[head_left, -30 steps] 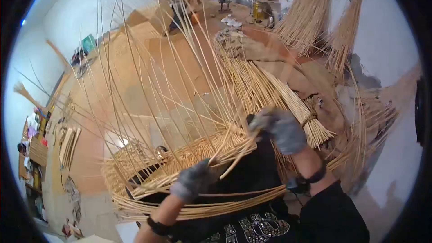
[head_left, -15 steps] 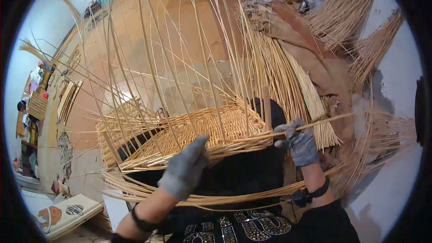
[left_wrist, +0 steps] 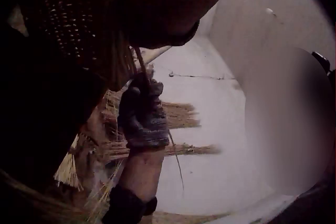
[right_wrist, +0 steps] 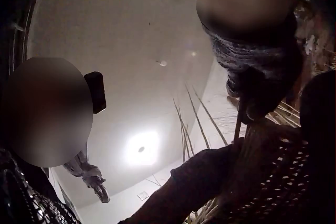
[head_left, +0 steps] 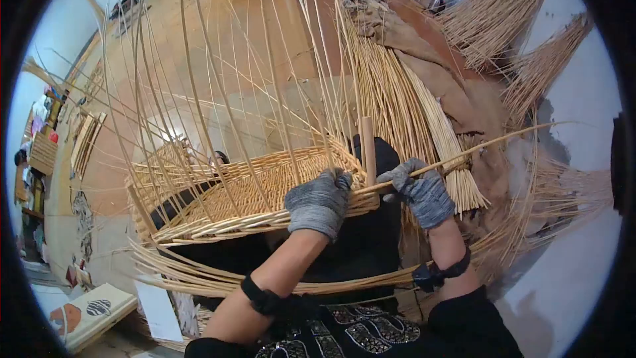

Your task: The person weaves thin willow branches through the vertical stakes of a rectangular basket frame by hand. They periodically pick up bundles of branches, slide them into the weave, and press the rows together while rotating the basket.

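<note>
A woven wicker basket (head_left: 245, 189) with tall upright stakes lies across the person's lap. At its near right rim, the left hand (head_left: 318, 204) in a grey glove has its fingers curled over the woven edge, beside a wooden post (head_left: 368, 151) at the corner. Just right of that corner the gloved right hand (head_left: 424, 192) pinches a long rod (head_left: 487, 144), which runs from the rim out to the right. In the left wrist view the right hand (left_wrist: 144, 113) grips the rod; the right wrist view is dark around the basket (right_wrist: 268, 182).
Bundled rods (head_left: 397, 106) lie on the floor beyond the basket's right end, next to brown sacking (head_left: 430, 86). Sheaves of thin stalks (head_left: 500, 13) lean on the right wall. Long rods (head_left: 358, 285) curve across the lap. A decorated box (head_left: 99, 311) stands at lower left.
The left hand has moved right along the rim to near the corner post. The right hand stays on the rod, whose outer end now points higher. The basket has shifted slightly left in view.
</note>
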`<act>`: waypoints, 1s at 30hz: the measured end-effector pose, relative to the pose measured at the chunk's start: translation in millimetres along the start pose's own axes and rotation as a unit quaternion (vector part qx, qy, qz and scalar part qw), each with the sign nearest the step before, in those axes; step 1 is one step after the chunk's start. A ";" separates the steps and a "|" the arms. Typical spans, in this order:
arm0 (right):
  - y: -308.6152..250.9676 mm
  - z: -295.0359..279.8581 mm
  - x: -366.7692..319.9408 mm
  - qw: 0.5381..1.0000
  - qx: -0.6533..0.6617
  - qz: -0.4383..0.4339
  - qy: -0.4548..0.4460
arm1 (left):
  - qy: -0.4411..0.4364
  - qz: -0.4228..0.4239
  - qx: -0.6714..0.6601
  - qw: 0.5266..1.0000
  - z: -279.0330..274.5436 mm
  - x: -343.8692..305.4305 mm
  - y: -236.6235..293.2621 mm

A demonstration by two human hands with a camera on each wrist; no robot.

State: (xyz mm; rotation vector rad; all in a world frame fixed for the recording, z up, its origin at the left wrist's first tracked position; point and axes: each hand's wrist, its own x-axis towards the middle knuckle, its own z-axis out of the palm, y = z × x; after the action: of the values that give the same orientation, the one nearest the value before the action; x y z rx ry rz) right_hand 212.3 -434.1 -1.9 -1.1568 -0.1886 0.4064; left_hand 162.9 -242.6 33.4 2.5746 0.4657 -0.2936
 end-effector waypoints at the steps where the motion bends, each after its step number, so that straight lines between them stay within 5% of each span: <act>1: 1.5 2.3 -1.0 1.000 -0.005 -0.025 -0.013 | 0.006 -0.002 -0.006 1.000 0.9 0.4 -0.6; 4: 1.0 -0.6 -0.1 0.999 -0.047 0.010 -0.015 | 0.022 0.017 -0.066 0.997 0.7 0.2 -7.4; 7: 1.1 -4.0 2.6 0.995 -0.092 0.008 -0.035 | -0.119 0.070 -0.220 0.966 -16.6 -0.9 -16.3; 10: -27.1 9.3 -13.2 0.978 -0.187 0.090 0.032 | -0.080 0.010 -0.136 0.987 -14.9 -5.0 -6.4; 15: -76.2 5.6 42.2 0.977 -0.139 -0.150 0.058 | -0.077 -0.002 -0.134 0.988 -17.6 -8.5 -2.5; 19: -74.3 52.6 120.3 0.888 -0.337 -0.301 -0.091 | 0.001 -0.027 -0.105 0.994 -12.2 -4.9 -0.8; 21: -74.1 27.1 113.9 0.961 -0.182 -0.161 -0.130 | -0.048 -0.017 -0.125 0.991 -15.1 3.8 -4.9; 22: -61.2 -20.3 93.4 0.990 0.033 0.032 -0.130 | -0.072 -0.016 -0.122 0.990 -20.6 4.9 -4.3; 24: -1.8 -71.2 39.0 0.971 0.227 0.064 -0.036 | -0.106 0.005 -0.130 0.986 -20.8 6.6 -3.9; 26: 11.2 -65.9 24.2 0.964 0.254 -0.022 0.076 | -0.127 0.044 -0.145 0.980 -10.7 2.4 -16.2; 29: 40.0 -54.8 25.5 0.895 0.393 -0.051 0.205 | 0.070 0.188 -0.212 0.957 -27.1 -50.2 -29.4; 30: 39.3 -38.8 29.3 0.864 0.456 -0.029 0.213 | 0.153 0.289 -0.109 0.939 -21.5 -48.5 -26.3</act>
State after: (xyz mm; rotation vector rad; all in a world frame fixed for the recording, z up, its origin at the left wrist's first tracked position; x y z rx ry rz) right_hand 244.2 -441.8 -55.1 -0.2724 0.3398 0.1332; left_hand 110.9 -223.2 54.2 2.4084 -0.1624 0.3514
